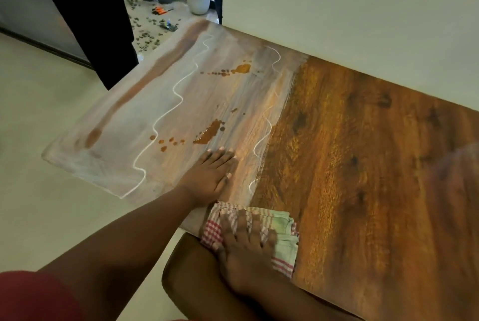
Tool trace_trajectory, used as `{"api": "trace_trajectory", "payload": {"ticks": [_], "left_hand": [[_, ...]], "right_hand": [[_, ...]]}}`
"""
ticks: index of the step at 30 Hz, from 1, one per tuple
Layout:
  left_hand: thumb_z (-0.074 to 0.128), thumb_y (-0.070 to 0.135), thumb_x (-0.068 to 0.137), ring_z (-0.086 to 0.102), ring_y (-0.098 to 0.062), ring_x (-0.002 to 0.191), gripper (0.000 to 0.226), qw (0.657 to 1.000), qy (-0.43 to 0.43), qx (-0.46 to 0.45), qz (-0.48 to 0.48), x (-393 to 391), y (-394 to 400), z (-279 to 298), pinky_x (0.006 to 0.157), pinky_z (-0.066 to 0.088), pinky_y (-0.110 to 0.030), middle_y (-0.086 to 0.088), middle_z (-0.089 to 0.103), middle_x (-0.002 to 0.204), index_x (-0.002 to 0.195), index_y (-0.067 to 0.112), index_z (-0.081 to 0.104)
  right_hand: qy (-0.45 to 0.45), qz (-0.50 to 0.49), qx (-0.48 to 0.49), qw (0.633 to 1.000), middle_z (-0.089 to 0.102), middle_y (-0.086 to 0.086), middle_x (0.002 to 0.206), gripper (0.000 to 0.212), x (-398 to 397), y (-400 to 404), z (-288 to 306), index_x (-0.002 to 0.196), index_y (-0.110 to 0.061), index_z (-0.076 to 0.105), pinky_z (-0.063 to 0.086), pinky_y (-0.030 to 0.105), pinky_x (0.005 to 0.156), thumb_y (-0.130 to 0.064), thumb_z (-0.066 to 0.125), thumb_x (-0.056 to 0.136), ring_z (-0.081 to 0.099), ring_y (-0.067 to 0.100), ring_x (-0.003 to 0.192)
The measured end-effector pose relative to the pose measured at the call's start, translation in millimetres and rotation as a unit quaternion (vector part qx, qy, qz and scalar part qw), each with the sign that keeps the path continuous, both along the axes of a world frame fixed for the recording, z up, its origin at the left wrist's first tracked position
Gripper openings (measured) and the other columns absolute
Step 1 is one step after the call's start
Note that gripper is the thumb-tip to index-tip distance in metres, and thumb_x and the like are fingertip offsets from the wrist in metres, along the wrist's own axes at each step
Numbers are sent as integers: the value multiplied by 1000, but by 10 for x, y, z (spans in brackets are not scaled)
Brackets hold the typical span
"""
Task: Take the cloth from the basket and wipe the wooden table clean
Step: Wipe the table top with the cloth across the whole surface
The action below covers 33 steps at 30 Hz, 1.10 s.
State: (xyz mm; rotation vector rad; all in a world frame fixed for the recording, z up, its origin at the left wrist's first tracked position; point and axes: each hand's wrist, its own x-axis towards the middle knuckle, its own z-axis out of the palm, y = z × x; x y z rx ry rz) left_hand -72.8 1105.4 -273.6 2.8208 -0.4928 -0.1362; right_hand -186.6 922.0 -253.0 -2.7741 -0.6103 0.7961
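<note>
Checked cloth [261, 232] lies under the right hand [246, 250], fingers spread flat. Left hand [210, 178] rests flat and empty on the wooden table [363, 165].

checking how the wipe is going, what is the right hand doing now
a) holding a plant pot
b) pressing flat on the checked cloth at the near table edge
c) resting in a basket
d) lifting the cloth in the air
b: the right hand lies with spread fingers on the checked cloth at the near edge of the wooden table.

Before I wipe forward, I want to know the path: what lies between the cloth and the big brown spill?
In the head view, the left hand rests flat on the table between the cloth and the spill; otherwise only chalky, hazy wood.
</note>
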Motion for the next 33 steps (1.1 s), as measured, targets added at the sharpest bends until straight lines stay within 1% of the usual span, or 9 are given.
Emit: {"api": "trace_trajectory", "payload": {"ticks": [4,7,10,13,15,19,25,29,33], "left_hand": [[9,44,98,-10,-10,145,59,1000,5,0,1,-1,-2,7,115,-17,-29,4,7,161,153,24,10],[7,45,97,-10,-10,145,60,1000,8,-3,2,7,1,7,115,-16,-30,4,7,161,153,24,11],[6,45,97,-8,-12,146,60,1000,9,-5,-2,6,5,1,117,-14,-32,3,7,161,153,24,12],[6,45,98,-10,-11,146,60,1000,8,-6,0,2,5,3,116,-15,-30,3,7,161,153,24,11],[7,44,98,-10,-9,145,59,1000,4,-7,2,2,13,4,114,-17,-28,3,7,161,153,24,12],[8,44,98,-8,-9,145,59,1000,2,-12,0,8,6,16,114,-17,-27,3,10,160,153,23,15],[6,44,96,-7,-12,146,61,1000,10,-17,-1,-6,-6,53,115,-15,-29,3,9,161,153,23,13],[7,43,97,-6,-13,147,60,1000,4,-14,4,-3,-3,33,116,-14,-30,3,8,161,153,22,13],[16,38,102,-3,-13,147,53,1000,-11,-8,2,3,4,28,116,-12,-31,2,9,161,153,22,14]], "right_hand": [[24,9,-7,1000,-29,-3,155,58,1,-36,99,142,-47,-21,-19,55,104,-57,11,95,-31,28,139],[-56,20,16,998,2,-4,162,54,38,-247,246,147,-48,5,-3,50,108,-57,13,94,-3,28,147],[-145,142,-32,979,34,4,153,55,189,-440,342,148,-28,35,10,45,110,-46,30,97,22,30,143],[-150,243,-9,958,29,9,155,58,343,-474,266,151,-14,27,8,40,111,-44,25,101,18,26,144],[-167,243,-5,956,27,11,155,60,401,-429,208,151,-12,24,8,41,112,-44,24,101,17,26,145],[-170,208,8,963,11,10,159,61,333,-337,102,154,-12,10,-2,47,119,-44,18,102,-1,25,147],[-183,243,-4,953,28,5,156,59,154,-705,146,151,-16,27,16,39,110,-43,32,100,21,24,144],[-192,226,-14,955,23,3,158,59,193,-847,159,153,-16,21,16,38,110,-44,29,102,17,23,145],[-205,175,8,963,25,6,157,57,224,-328,141,152,-16,23,12,41,110,-41,28,101,15,26,145]]}}
